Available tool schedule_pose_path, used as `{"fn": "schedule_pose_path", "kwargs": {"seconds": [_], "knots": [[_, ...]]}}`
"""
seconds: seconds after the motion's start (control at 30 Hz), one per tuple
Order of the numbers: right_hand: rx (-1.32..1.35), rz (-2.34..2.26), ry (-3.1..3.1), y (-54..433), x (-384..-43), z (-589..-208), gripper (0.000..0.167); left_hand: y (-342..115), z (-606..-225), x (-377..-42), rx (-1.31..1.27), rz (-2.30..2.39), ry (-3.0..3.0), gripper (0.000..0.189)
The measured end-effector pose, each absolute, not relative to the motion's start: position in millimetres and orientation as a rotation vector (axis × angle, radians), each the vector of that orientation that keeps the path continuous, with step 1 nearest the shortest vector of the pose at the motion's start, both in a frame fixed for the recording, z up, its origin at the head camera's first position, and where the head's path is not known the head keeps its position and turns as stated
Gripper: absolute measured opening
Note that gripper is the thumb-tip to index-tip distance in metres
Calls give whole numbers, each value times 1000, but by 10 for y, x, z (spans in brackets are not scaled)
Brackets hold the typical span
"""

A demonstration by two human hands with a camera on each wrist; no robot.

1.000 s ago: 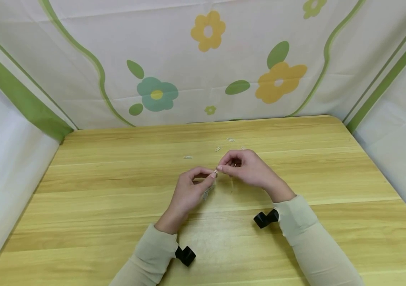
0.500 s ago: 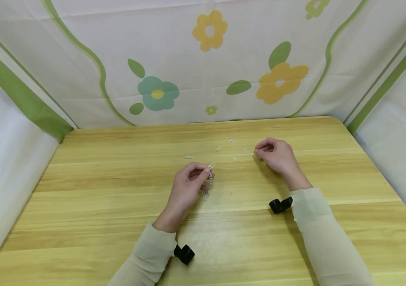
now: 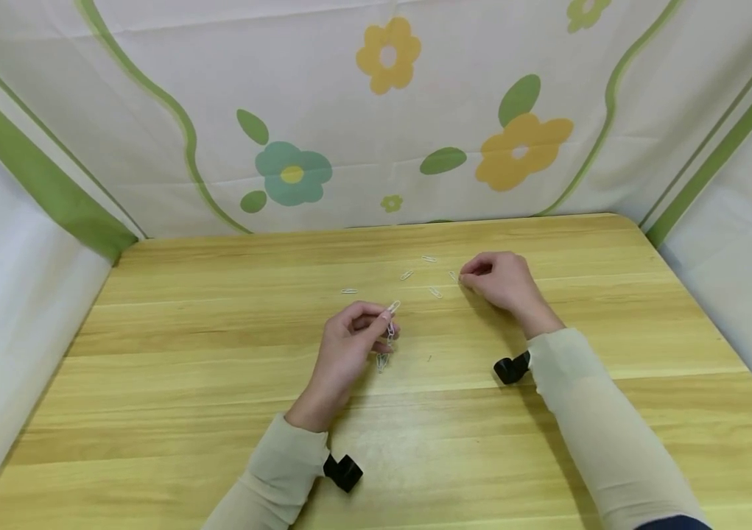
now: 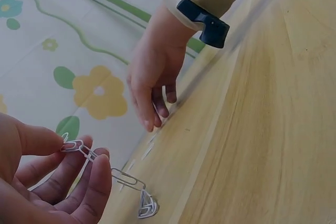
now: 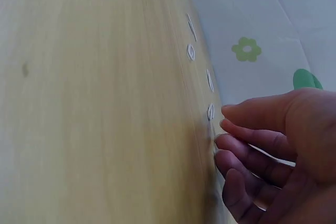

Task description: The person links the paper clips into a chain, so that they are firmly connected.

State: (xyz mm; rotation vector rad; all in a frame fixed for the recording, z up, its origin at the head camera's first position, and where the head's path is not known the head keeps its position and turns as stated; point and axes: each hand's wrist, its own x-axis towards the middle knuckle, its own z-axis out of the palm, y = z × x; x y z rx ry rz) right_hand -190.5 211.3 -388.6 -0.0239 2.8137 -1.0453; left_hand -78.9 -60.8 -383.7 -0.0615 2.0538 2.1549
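My left hand (image 3: 348, 346) pinches the top paper clip (image 3: 394, 306) of a linked chain between thumb and forefinger. Below the fingers the paper clip chain (image 4: 127, 178) dangles, ending in a small cluster of clips (image 3: 381, 362). Over the far part of the table, my right hand (image 3: 503, 283) is lowered with thumb and forefinger slightly apart. Its fingertips are right beside a loose white paper clip (image 3: 453, 276); whether they touch it I cannot tell. No clip shows between those fingers in the right wrist view, where the hand (image 5: 278, 150) is seen from the side.
Other loose paper clips lie scattered on the wooden table (image 3: 183, 412): one clip (image 3: 348, 291) at the left, another (image 3: 435, 292) nearer the right hand, and more (image 3: 406, 274) behind. A flowered curtain (image 3: 349, 110) hangs along the table's back edge.
My right hand has left the chain at the left hand, moved right, then come slightly back left beside a loose clip. The left hand keeps its pinch, with the chain now hanging in plain sight.
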Motion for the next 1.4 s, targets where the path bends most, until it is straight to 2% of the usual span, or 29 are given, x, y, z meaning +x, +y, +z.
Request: {"fn": "schedule_pose_path", "kwargs": {"seconds": [0.43,0.67,1.03,1.4], "knots": [[2,-899,2858,1943,-1963,-3900,21,-617,-3834,-786,-89,2083,2098,22],[-54,-883,2793,1942,-1919,-3892,26,-622,-3853,-788,-88,2072,2107,23],[7,-1678,2345,1925,-1684,-4017,25,-613,-3875,-808,-135,2089,2084,22],[8,-1910,2184,1811,-1567,-4102,24,-612,-3912,-797,-161,2070,2074,21]]}}
